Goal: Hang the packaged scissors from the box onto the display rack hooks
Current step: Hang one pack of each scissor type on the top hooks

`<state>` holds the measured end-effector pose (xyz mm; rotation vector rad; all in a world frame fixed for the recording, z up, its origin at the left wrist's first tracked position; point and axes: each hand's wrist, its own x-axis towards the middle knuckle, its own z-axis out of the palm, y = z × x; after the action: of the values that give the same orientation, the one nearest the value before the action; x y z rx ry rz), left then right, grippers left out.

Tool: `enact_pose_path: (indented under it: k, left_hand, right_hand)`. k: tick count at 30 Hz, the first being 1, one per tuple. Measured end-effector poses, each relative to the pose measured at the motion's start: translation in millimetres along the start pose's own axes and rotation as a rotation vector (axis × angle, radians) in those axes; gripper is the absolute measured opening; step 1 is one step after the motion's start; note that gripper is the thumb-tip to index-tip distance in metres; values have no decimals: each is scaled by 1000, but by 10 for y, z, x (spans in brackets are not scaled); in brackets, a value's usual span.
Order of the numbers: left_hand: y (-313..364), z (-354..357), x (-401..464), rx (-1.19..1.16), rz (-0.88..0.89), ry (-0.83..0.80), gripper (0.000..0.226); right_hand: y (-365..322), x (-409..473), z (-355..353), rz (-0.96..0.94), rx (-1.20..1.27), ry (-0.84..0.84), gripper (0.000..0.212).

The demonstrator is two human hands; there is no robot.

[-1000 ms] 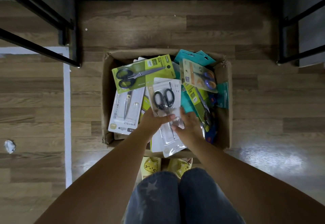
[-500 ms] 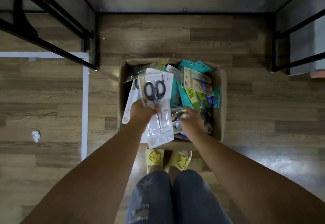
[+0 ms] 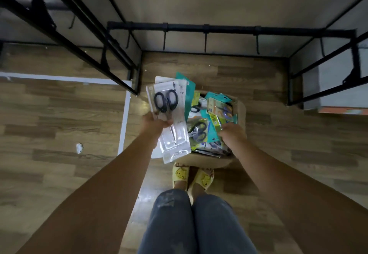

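Head view, only one: left hand (image 3: 154, 125) grips a fanned stack of packaged scissors (image 3: 169, 118), fingers and thumb curled round the middle of the packs, front one a clear blister with black handles; stack held up off the box (image 3: 242, 110), over its left edge. At least two more cards behind the front pack, a white one and a teal one; exact count can't tell. Right hand (image 3: 232, 136) is down in the box, fingers curled into the loose packs; looks like it's pinching a teal/yellow card edge, though the fingertips are mostly hidden. Box sits on the wood floor just ahead of the yellow slippers (image 3: 192, 175), still full of mixed packs. Display rack bar (image 3: 219, 28) runs across the top, several hooks (image 3: 205, 42) hang off it, all bare, well apart from the stack. Risks, my read: stack is held by one hand at mid-height, and slick blisters could slide out of the fan and drop. Hang holes at the card tops aren't lined up, so threading several on one hook could snag. Right hand tugging a pack from the pile could drag neighbours over the rim. Nothing hung yet.
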<state>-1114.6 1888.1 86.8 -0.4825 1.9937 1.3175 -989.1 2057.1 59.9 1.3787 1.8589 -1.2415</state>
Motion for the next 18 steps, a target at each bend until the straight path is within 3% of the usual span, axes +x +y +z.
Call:
enact_pose_path:
  k: [7,12,15,18]
  left_hand:
    - [547,-264,-984,-197,132,13,25]
    - [869,-486,-1545,-373,329,-145,19]
    - [1090,-570,-1805,-500,393,-166,22]
    - [1319,-640,-2027,-605,401,-138,21]
  right_hand:
    - [-253,-1065,-754,-199,-62,-40,31]
    - [-417,-1610,-1110,-177,220,29,29]
    - [-511,-1843,-1305,-23,559,-10,56]
    - [-679,-1966,-1471,-50,666,-131,77]
